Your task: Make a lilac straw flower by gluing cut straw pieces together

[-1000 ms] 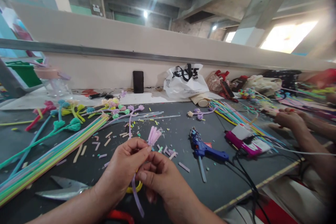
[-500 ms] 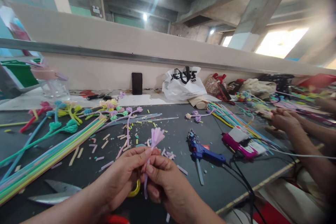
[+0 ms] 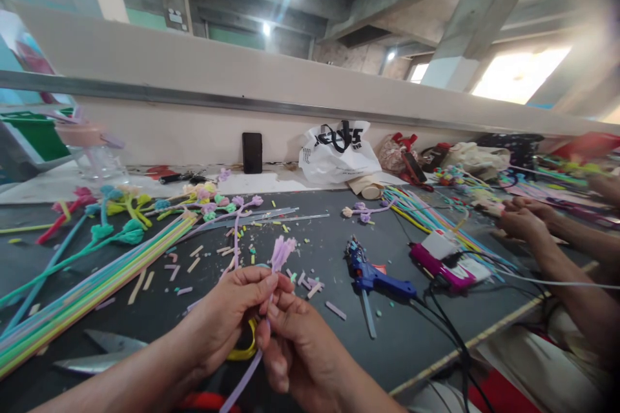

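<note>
A small lilac flower [image 3: 283, 253] with a fringed top stands up between my hands, made of what looks like pipe cleaner. My left hand [image 3: 230, 310] pinches it just under the fringe. Close against it, my right hand [image 3: 300, 329] is closed on the lilac stem [image 3: 245, 384], whose lower end trails down toward me. Scissors lie under my left forearm, their blades [image 3: 99, 355] showing on one side and a yellow handle [image 3: 246, 345] behind my fingers. To the right of my hands rests a blue glue gun [image 3: 380, 281] with a clear glue stick in it.
A bundle of coloured pipe cleaners [image 3: 111, 271] and finished flowers [image 3: 128, 232] lie left. Cut scraps [image 3: 194, 264] litter the middle. A magenta power strip [image 3: 443, 268] with cables sits right, near a co-worker's hands [image 3: 526, 219]. A phone [image 3: 252, 153] and white bag [image 3: 339, 155] stand behind.
The flower has shifted slightly left and its fringe looks narrower, more bunched. The stem's lower end now swings out to the lower left below my hands.
</note>
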`<state>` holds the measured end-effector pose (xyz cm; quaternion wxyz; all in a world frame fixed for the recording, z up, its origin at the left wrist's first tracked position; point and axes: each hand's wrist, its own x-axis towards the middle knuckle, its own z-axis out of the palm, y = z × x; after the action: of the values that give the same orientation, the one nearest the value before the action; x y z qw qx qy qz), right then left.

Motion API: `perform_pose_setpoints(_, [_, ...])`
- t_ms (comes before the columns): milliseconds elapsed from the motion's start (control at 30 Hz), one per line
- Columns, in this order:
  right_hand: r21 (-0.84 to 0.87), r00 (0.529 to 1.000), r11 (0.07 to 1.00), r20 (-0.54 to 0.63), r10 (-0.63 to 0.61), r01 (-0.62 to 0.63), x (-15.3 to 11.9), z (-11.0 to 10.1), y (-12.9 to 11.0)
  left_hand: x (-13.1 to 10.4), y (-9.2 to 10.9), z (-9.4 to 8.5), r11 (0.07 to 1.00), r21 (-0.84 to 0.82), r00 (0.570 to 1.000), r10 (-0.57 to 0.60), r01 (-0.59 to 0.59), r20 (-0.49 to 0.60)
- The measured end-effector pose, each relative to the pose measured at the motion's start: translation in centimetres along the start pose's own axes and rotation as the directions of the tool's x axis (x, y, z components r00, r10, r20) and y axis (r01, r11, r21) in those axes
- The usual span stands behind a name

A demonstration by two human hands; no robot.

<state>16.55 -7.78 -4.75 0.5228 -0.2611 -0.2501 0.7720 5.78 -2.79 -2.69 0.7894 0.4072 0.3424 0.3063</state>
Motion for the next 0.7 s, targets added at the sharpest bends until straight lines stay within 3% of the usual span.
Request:
perform_pose_setpoints(167, [-0.167, 0.990, 0.977, -0.058, 0.127, -0.135, 0.0, -0.6, -0.3, 0.6, 0.1, -0.6, 1.000, -0.026, 1.000, 0.013, -0.014, -0.022])
perform_pose_setpoints(267, [-0.533, 0.968, 0.808, -0.151, 0.200, -0.250, -0.5, -1.1, -2.8, 1.2, 0.5, -1.3, 0.989, -0.129, 0.997, 0.069, -0.071, -0.023])
perform_pose_setpoints(300, [-0.681, 0.969, 0.690, -0.206, 0.140, -0.245, -0.7, -1.4, -4.0, 1.4, 0.7, -1.6, 0.984, -0.157, 0.996, 0.083, -0.087, -0.026])
perform_pose_setpoints(333, [-0.790, 0.967, 0.579, -0.254, -0.006, -0.204, -0.8, -1.8, -5.2, 1.7, 0.9, -1.9, 0.980, -0.174, 0.995, 0.087, -0.093, -0.039])
perform_pose_setpoints(367, [-0.844, 0.937, 0.504, -0.306, -0.168, -0.185, -0.8, -2.2, -6.4, 1.9, 1.1, -2.2, 0.979, -0.177, 0.994, 0.093, -0.102, -0.057])
perform_pose_setpoints(433, [-0.899, 0.863, 0.396, -0.344, -0.370, -0.188, -0.7, -3.3, -8.4, 2.4, 1.3, -2.8, 0.982, -0.149, 0.990, 0.108, -0.120, -0.087])
perform_pose_setpoints(533, [-0.957, 0.824, 0.191, -0.287, -0.489, -0.219, 0.2, -4.8, -9.4, 2.8, 1.3, -3.3, 0.985, -0.086, 0.984, 0.140, -0.149, -0.110])
perform_pose_setpoints(633, [-0.985, 0.841, -0.077, -0.089, -0.534, -0.153, 1.6, -5.5, -8.5, 2.9, 1.2, -3.4, 0.986, -0.065, 0.982, 0.147, -0.155, -0.118])
perform_pose_setpoints(700, [-0.975, 0.857, -0.205, 0.030, -0.514, -0.089, 2.6, -5.5, -7.6, 3.0, 1.0, -3.4, 0.985, -0.078, 0.982, 0.144, -0.154, -0.121])
